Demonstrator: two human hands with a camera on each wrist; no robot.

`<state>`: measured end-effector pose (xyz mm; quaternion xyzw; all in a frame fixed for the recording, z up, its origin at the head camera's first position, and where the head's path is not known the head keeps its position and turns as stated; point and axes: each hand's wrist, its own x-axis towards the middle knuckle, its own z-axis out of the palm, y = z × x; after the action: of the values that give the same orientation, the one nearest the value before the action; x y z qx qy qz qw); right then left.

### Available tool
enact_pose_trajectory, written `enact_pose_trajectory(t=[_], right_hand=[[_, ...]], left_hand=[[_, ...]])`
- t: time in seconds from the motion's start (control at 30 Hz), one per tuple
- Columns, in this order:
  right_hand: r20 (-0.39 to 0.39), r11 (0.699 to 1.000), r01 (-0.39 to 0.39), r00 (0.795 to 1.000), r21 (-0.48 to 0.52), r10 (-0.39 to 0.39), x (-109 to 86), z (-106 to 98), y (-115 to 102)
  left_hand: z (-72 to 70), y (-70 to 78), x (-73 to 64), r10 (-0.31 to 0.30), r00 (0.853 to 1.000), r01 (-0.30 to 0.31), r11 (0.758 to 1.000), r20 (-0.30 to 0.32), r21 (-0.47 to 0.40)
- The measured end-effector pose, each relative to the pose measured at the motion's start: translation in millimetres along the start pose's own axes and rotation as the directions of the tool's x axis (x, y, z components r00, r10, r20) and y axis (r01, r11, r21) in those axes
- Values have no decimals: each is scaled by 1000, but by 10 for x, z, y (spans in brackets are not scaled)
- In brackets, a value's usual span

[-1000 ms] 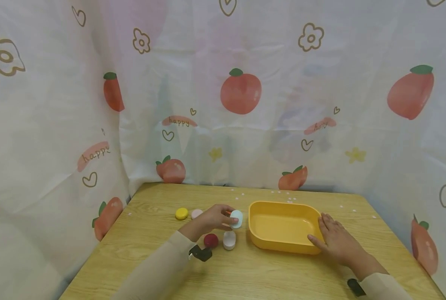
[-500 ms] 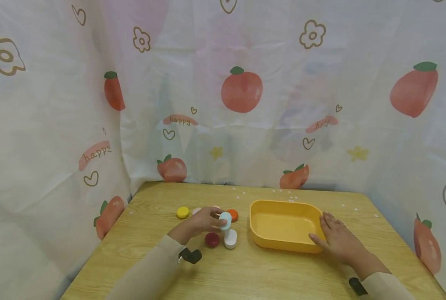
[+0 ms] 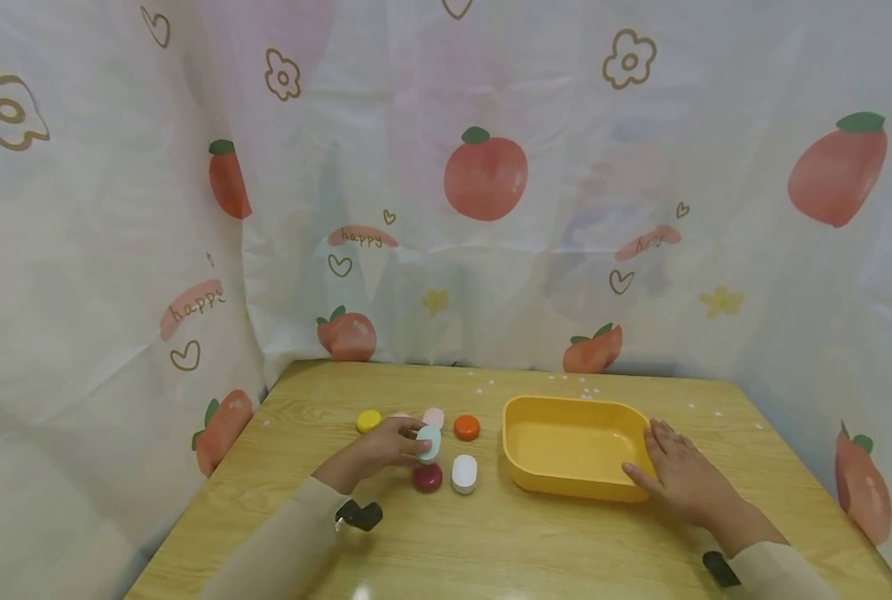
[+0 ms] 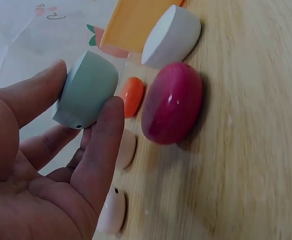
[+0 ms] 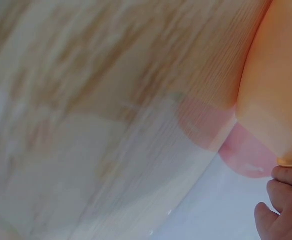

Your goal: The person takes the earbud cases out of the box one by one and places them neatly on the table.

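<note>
My left hand [image 3: 382, 446] pinches a small, rounded pale green case [image 3: 428, 444] between thumb and fingers, above the table. A tiny dark mark shows on the edge of the green case [image 4: 83, 95] in the left wrist view. Just below it in the head view lies a glossy dark red rounded case [image 3: 428, 478], with a white oval one [image 3: 464, 474] to its right. My right hand [image 3: 686, 479] lies with fingers extended on the right end of a yellow plastic tub [image 3: 581, 487]. In the right wrist view, the fingers [image 5: 286, 192] are at the tub's rim.
Behind the left hand, an orange case [image 3: 466, 427], a pale pink one [image 3: 433, 417] and a yellow one [image 3: 368, 421] form a row, with another pale one partly hidden. Small white specks lie along the back of the wooden table [image 3: 446, 550]. A printed curtain [image 3: 491, 292] encloses it.
My left hand has carried the green case leftward from near the tub, uncovering the orange and pale pink cases. The right hand stays on the tub. The head view has shifted slightly.
</note>
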<state>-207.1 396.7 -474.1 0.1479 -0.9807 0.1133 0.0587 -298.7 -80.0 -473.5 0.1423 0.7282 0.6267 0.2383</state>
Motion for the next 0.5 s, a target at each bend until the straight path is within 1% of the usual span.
enact_pose_trajectory(t=[0.1,0.17,0.37,0.5], right_hand=[[-5,1000,4,1000,-4,-4,10,-13,-2],[-6,1000,5,1000,-9,-5,12,-16,-4],[-4,1000,4,1000,-3,-4,-1,-32,-21],[8,1000,-6,1000,12,6,-13,-34,-20]], left_hand=[[-68,-40,-34,-4,1000,4,1000,-15,15],[-107,-69,-61,-17,999,18,1000,-30,17],[-181,-141,-150,-29,997,33,998,-77,48],[-226,-188,-198,-27,996,33,997,-82,73]])
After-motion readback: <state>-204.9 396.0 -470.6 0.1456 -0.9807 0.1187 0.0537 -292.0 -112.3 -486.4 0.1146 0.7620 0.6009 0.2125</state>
